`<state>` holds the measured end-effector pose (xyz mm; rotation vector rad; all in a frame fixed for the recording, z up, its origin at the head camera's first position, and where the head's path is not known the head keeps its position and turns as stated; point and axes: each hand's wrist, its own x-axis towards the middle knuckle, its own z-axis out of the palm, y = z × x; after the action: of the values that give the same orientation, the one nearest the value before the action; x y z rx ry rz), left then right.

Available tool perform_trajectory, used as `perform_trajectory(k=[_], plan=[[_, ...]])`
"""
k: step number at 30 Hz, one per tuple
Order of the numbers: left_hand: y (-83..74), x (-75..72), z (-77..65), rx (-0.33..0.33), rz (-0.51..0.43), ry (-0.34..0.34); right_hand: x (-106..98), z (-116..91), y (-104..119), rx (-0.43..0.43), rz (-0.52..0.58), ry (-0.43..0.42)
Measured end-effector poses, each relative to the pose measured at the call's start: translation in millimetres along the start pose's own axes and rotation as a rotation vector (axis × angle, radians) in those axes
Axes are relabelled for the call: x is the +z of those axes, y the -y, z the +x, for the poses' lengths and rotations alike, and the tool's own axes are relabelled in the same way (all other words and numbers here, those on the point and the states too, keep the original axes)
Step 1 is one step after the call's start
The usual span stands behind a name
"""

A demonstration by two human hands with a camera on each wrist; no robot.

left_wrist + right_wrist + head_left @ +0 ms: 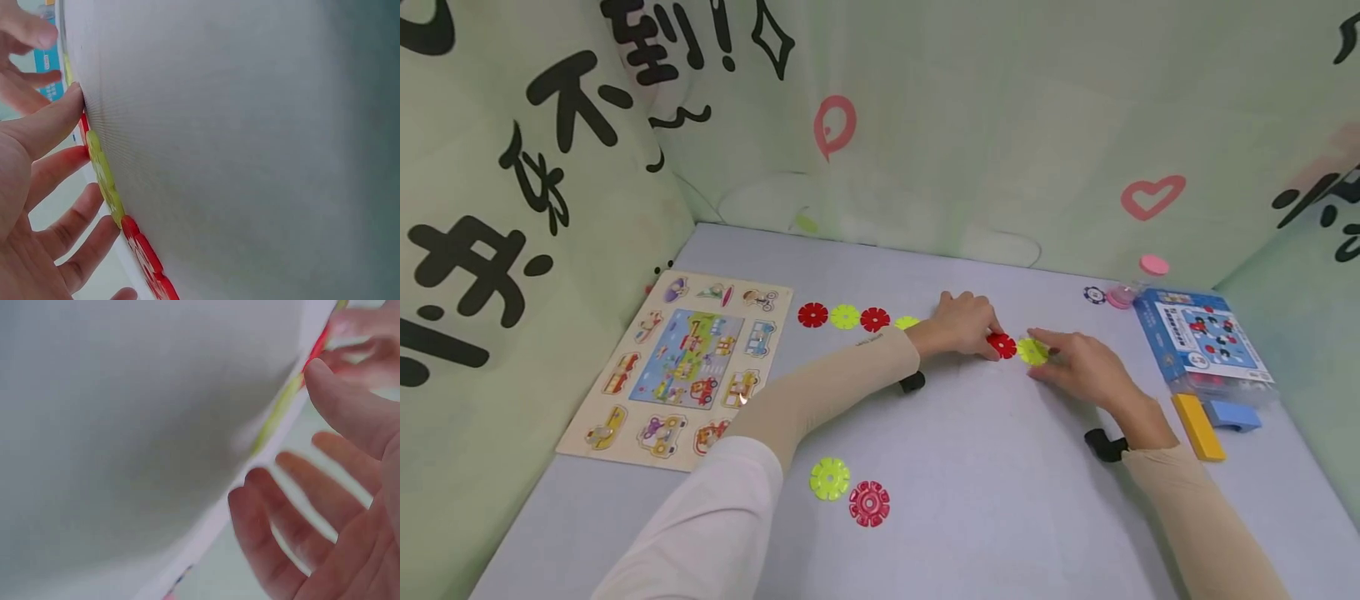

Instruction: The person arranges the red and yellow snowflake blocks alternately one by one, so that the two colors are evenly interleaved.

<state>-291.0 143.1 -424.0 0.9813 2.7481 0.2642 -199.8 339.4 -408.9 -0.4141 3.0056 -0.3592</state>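
My left hand (pixel 962 323) pinches a red snowflake disc (pixel 1002 346) between thumb and index finger. Its other fingers rest along a yellow-green disc (pixel 103 178) in the left wrist view, where another red disc (pixel 147 256) follows. My right hand (pixel 1084 368) has its thumb and index finger around a yellow-green snowflake disc (pixel 1032 351), at the row's right end; in the right wrist view its fingers are loosely spread. Leftward the row continues with a red disc (pixel 875 319), a yellow-green disc (pixel 845 317) and a red disc (pixel 812 315). My left hand hides the row's middle.
Nearer me lie a loose yellow-green disc (pixel 830 479) and a red disc (pixel 869 503). A wooden picture puzzle board (pixel 580 425) lies left. At right are a blue box (pixel 1206 337), a yellow block (pixel 1199 427), a blue block (pixel 1232 416) and a pink-capped bottle (pixel 1138 283).
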Motion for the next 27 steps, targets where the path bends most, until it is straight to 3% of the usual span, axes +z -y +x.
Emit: perform_trajectory(k=[3,6,11,16,21,27], plan=[[-0.2,1.1,0.4,0.003,-0.005,-0.001,6,-17,23,-0.056,0.035,-0.042],[0.0,1.3,-0.2,0.010,-0.011,-0.002,19,-36,60,-0.182,0.064,-0.045],[1.5,0.5,-1.0,0.013,-0.026,-0.014,41,-58,131,-0.425,0.093,0.061],[3.0,-1.8,-0.9,0.009,-0.052,-0.003,54,-60,188,-0.570,0.039,0.150],[2.7,-0.6,-1.0,0.009,-0.067,-0.003,65,-54,219,-0.621,-0.039,0.132],[1.8,-2.2,-2.2,0.009,-0.051,0.002,67,-52,234,-0.673,-0.120,0.147]])
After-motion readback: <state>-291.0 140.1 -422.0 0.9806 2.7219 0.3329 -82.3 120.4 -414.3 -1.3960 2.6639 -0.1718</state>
